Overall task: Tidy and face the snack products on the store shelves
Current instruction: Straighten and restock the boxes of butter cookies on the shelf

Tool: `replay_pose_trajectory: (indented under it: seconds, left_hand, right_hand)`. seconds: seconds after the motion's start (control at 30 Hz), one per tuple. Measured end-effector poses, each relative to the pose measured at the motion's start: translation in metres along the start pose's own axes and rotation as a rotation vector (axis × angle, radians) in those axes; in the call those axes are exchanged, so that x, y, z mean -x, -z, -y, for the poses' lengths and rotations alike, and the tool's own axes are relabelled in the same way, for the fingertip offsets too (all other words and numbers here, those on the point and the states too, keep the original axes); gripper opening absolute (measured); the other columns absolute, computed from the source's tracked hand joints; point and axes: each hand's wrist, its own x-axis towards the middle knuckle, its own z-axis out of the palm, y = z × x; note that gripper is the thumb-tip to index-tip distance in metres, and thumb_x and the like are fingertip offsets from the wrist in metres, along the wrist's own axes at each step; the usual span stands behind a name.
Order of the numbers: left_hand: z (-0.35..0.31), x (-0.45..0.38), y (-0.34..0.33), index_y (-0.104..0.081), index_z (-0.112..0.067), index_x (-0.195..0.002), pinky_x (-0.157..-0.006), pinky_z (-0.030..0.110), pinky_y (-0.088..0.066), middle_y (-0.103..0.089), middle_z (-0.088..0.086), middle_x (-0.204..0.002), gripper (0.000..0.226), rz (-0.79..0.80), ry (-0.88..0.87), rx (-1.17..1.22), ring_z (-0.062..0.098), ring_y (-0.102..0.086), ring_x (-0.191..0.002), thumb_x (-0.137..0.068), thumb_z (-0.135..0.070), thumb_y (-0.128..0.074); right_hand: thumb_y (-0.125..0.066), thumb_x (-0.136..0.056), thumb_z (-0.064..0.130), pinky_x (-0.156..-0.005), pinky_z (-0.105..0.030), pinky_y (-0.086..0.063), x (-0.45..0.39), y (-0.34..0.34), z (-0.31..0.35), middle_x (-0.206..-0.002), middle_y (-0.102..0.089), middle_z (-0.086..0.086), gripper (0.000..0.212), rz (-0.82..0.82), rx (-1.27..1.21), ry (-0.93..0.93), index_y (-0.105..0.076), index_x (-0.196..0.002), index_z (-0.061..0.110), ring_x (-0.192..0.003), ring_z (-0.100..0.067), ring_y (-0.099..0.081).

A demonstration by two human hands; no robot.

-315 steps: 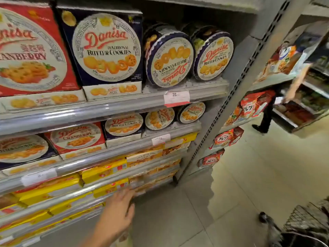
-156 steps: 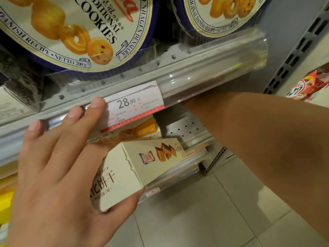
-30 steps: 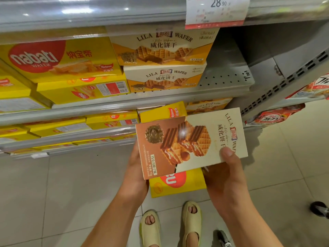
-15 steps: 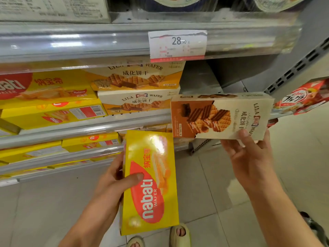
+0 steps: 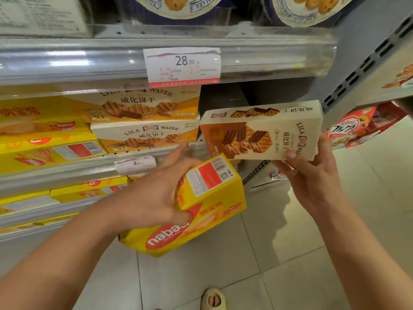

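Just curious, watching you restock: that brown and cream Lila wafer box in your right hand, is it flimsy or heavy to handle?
Probably light: the right hand holds the Lila wafer box up by one end alone. Likely stiff enough, since its flat cardboard faces show no sag. The wafers inside could still break if squeezed.

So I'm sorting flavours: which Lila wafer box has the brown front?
The Lila box in the right hand; the two stacked on the shelf have orange-yellow fronts.

Yellow Nabati box (image 5: pixel 201 204) tilted in left hand (image 5: pixel 154 195); Lila wafer box (image 5: pixel 261 133) level w/ shelf, in right hand (image 5: pixel 312 175).
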Motion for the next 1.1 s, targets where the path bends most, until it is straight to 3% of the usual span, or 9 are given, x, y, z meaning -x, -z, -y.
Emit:
replay_pose_trajectory:
  seconds: [0.13,0.3,0.43,0.57,0.73,0.83,0.87,1.03,1.1]
  left_hand:
    - [-0.011,-0.024,0.012,-0.028,-0.055,-0.146,-0.117,0.027,-0.028,-0.002,-0.031,-0.16,0.1,0.001,-0.066,0.069,-0.01,0.006,-0.151,-0.067,-0.041,-0.088]
    - [-0.016,-0.037,0.0,-0.032,-0.052,-0.145,-0.109,0.01,-0.019,-0.007,-0.033,-0.156,0.096,-0.012,-0.112,0.159,-0.023,0.014,-0.142,-0.073,-0.025,-0.091]
    - [-0.015,-0.044,-0.013,-0.032,-0.056,-0.141,-0.098,-0.005,-0.023,0.003,-0.045,-0.15,0.094,-0.083,-0.123,0.232,-0.031,0.01,-0.136,-0.074,-0.022,-0.09]
    - [-0.015,-0.055,-0.018,-0.033,-0.05,-0.145,-0.114,0.021,-0.027,0.007,-0.033,-0.162,0.096,-0.13,-0.105,0.207,-0.018,0.01,-0.146,-0.072,-0.028,-0.09]
    - [-0.011,-0.064,-0.026,-0.034,-0.05,-0.145,-0.114,0.039,-0.042,0.003,-0.031,-0.163,0.097,-0.149,-0.082,0.225,0.002,-0.009,-0.155,-0.066,-0.037,-0.087]
    - [-0.009,-0.064,-0.031,-0.033,-0.052,-0.144,-0.12,0.032,-0.026,0.014,-0.031,-0.159,0.096,-0.131,-0.047,0.184,-0.005,0.018,-0.151,-0.066,-0.035,-0.086]
    - [-0.008,-0.063,-0.033,-0.032,-0.053,-0.144,-0.119,0.032,-0.027,0.018,-0.034,-0.157,0.097,-0.132,-0.042,0.165,-0.005,0.018,-0.151,-0.065,-0.037,-0.085]
    - [-0.013,-0.068,-0.037,-0.031,-0.055,-0.142,-0.113,0.024,-0.031,0.023,-0.041,-0.152,0.096,-0.147,-0.036,0.175,-0.008,0.011,-0.151,-0.064,-0.038,-0.085]
    - [-0.013,-0.074,-0.037,-0.035,-0.048,-0.145,-0.11,0.028,-0.042,0.012,-0.033,-0.159,0.098,-0.183,-0.022,0.202,-0.002,-0.012,-0.152,-0.061,-0.04,-0.084]
  right_hand:
    - [-0.054,-0.089,-0.008,-0.102,-0.056,-0.052,-0.007,0.005,0.002,-0.126,-0.063,-0.012,0.056,0.036,-0.019,0.01,-0.038,-0.135,0.02,-0.13,-0.041,-0.057]
    - [-0.055,-0.091,-0.004,-0.099,-0.05,-0.055,-0.013,0.011,0.0,-0.125,-0.067,-0.008,0.055,0.029,-0.011,0.022,-0.039,-0.14,0.016,-0.127,-0.034,-0.061]
    - [-0.067,-0.096,0.008,-0.097,-0.043,-0.058,-0.016,0.016,-0.001,-0.13,-0.067,-0.003,0.047,-0.12,0.496,0.133,-0.05,-0.139,0.014,-0.122,-0.021,-0.065]
    - [-0.071,-0.093,0.023,-0.093,-0.032,-0.058,-0.014,0.003,-0.002,-0.127,-0.063,0.005,0.045,-0.275,0.974,0.352,-0.052,-0.133,0.017,-0.115,-0.009,-0.062]
    - [-0.075,-0.09,0.028,-0.082,-0.005,-0.045,-0.022,-0.017,-0.004,-0.13,-0.06,0.002,0.061,-0.312,1.021,0.379,-0.04,-0.138,0.014,-0.115,-0.013,-0.062]
    - [-0.072,-0.09,0.031,-0.091,-0.02,-0.042,-0.032,-0.021,-0.009,-0.13,-0.054,-0.011,0.057,-0.312,1.088,0.421,-0.047,-0.133,0.003,-0.118,-0.021,-0.054]
    - [-0.072,-0.09,0.033,-0.091,-0.021,-0.038,-0.035,-0.021,-0.011,-0.13,-0.051,-0.013,0.056,-0.323,1.118,0.412,-0.049,-0.131,0.002,-0.117,-0.022,-0.05]
    - [-0.067,-0.09,0.032,-0.093,-0.026,-0.046,-0.041,-0.023,-0.015,-0.132,-0.056,-0.003,0.06,-0.276,1.07,0.293,-0.045,-0.143,0.015,-0.119,-0.015,-0.055]
    - [-0.066,-0.088,0.027,-0.097,-0.034,-0.053,-0.04,-0.024,-0.017,-0.134,-0.058,0.002,0.064,-0.266,0.98,0.301,-0.04,-0.146,0.018,-0.122,-0.012,-0.058]
